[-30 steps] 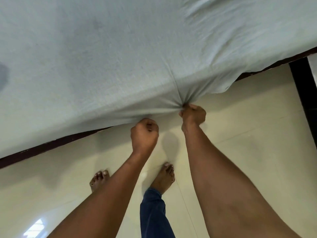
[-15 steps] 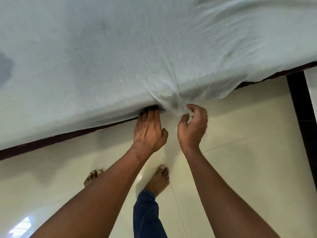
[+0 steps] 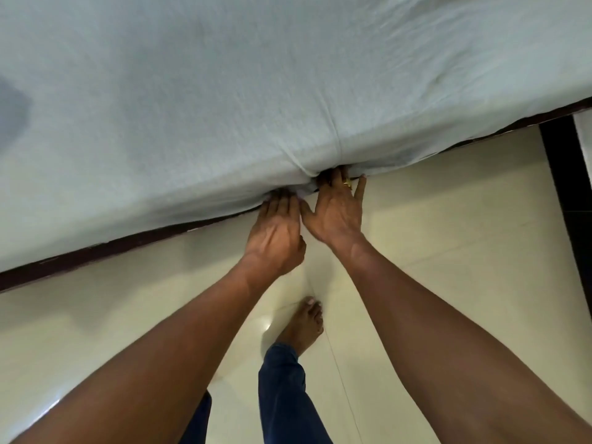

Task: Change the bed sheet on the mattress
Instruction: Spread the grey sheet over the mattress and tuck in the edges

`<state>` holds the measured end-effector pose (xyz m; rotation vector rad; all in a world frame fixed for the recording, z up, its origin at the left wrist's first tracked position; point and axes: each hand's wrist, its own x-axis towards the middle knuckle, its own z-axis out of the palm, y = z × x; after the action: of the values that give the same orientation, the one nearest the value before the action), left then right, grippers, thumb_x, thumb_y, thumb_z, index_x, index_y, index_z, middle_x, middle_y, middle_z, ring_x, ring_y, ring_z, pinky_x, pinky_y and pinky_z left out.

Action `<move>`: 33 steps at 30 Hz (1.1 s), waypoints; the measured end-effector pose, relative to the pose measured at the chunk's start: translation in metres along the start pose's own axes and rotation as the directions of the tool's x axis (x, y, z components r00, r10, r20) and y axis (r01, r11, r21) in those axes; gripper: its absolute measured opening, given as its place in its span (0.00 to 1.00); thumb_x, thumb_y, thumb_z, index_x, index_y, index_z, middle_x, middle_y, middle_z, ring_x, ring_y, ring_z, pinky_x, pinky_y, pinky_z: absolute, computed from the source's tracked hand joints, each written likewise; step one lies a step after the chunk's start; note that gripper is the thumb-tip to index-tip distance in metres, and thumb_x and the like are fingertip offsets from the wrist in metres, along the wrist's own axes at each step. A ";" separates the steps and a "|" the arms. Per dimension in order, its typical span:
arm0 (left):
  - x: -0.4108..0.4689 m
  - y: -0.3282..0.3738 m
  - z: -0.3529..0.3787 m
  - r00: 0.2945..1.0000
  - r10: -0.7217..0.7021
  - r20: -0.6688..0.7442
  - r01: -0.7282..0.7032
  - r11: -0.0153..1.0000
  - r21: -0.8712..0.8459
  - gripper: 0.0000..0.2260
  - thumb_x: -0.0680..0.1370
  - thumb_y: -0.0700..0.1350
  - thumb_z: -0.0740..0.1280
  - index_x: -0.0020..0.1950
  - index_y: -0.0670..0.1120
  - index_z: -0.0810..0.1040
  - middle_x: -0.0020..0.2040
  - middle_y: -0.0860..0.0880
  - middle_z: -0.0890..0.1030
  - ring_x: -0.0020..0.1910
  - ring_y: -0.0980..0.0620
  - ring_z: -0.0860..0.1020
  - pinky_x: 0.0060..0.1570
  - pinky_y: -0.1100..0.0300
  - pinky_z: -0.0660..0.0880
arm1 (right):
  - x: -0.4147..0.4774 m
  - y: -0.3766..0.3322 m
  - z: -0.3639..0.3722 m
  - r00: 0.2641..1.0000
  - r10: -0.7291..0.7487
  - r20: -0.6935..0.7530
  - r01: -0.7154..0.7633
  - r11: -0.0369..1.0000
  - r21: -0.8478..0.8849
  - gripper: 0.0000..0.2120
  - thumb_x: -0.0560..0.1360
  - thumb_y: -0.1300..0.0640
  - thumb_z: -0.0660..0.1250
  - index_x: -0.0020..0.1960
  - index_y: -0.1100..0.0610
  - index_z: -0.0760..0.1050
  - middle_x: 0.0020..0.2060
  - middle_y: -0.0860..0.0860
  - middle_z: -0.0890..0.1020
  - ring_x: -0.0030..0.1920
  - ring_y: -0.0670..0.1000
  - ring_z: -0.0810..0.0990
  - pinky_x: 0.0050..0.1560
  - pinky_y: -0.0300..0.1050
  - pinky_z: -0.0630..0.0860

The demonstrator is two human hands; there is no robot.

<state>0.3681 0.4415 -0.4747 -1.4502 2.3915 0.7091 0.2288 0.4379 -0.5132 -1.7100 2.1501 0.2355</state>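
The left hand and right hand, side by side with fingers straight, press the gathered edge of the pale blue sheet under the mattress. The sheet already covers the top; the rest of the tucking along the dark bed frame seems left to do

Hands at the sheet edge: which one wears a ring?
The right hand, with a gold ring on one finger, fingertips pushed under the sheet. The left hand beside it shows no ring.
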 end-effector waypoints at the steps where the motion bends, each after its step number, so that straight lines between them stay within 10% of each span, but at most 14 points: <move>1: 0.003 -0.007 0.002 0.999 0.002 0.046 -0.002 1.000 -0.011 0.40 0.77 0.50 0.66 0.81 0.38 0.50 0.81 0.37 0.55 0.80 0.40 0.54 0.80 0.47 0.49 | 0.000 0.000 -0.001 1.000 0.012 0.027 -0.013 0.999 0.037 0.38 0.77 0.37 0.60 0.80 0.56 0.61 0.80 0.55 0.61 0.82 0.56 0.53 0.79 0.66 0.41; 7: 0.017 -0.014 0.020 0.992 -0.023 0.122 0.019 0.999 0.036 0.46 0.77 0.56 0.64 0.82 0.41 0.38 0.82 0.40 0.41 0.81 0.42 0.40 0.80 0.46 0.39 | -0.030 0.014 -0.011 0.966 -0.194 -0.169 0.207 0.976 0.068 0.31 0.71 0.60 0.65 0.74 0.59 0.69 0.72 0.57 0.73 0.76 0.56 0.67 0.79 0.60 0.57; 14: -0.010 -0.033 0.007 0.981 0.035 -0.189 -0.075 0.975 -0.209 0.33 0.74 0.38 0.65 0.79 0.42 0.63 0.77 0.42 0.68 0.76 0.44 0.65 0.76 0.53 0.60 | 0.015 -0.011 -0.021 0.992 -0.093 -0.087 0.094 0.996 0.007 0.16 0.76 0.48 0.57 0.47 0.54 0.82 0.43 0.56 0.86 0.47 0.59 0.83 0.69 0.58 0.68; 19: -0.053 -0.061 0.020 0.979 -0.131 -0.155 0.130 0.991 -0.017 0.32 0.73 0.47 0.64 0.76 0.36 0.64 0.72 0.37 0.71 0.72 0.38 0.67 0.75 0.46 0.63 | -0.008 -0.012 -0.007 0.988 -0.087 0.124 0.105 0.984 -0.146 0.33 0.78 0.48 0.60 0.80 0.57 0.58 0.79 0.56 0.63 0.81 0.57 0.56 0.79 0.67 0.39; 28: -0.034 -0.081 0.028 0.989 -0.144 0.039 0.147 0.985 -0.087 0.45 0.75 0.58 0.66 0.83 0.43 0.46 0.82 0.43 0.50 0.81 0.43 0.49 0.80 0.49 0.45 | -0.066 -0.061 -0.002 0.898 -0.431 -0.087 0.437 0.897 0.064 0.34 0.72 0.61 0.66 0.77 0.61 0.66 0.73 0.58 0.73 0.75 0.57 0.69 0.77 0.57 0.63; 33: -0.055 -0.104 -0.007 0.992 -0.088 -0.095 0.059 0.960 -0.274 0.28 0.76 0.41 0.64 0.76 0.50 0.68 0.68 0.46 0.77 0.60 0.41 0.79 0.55 0.51 0.80 | -0.020 -0.097 -0.005 0.961 -0.276 0.028 0.277 0.959 -0.061 0.18 0.78 0.53 0.63 0.67 0.53 0.75 0.60 0.55 0.83 0.63 0.58 0.78 0.72 0.52 0.64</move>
<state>0.4857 0.4395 -0.4727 -1.7143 2.3757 0.9960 0.3256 0.4305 -0.4909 -2.0100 1.8788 0.2448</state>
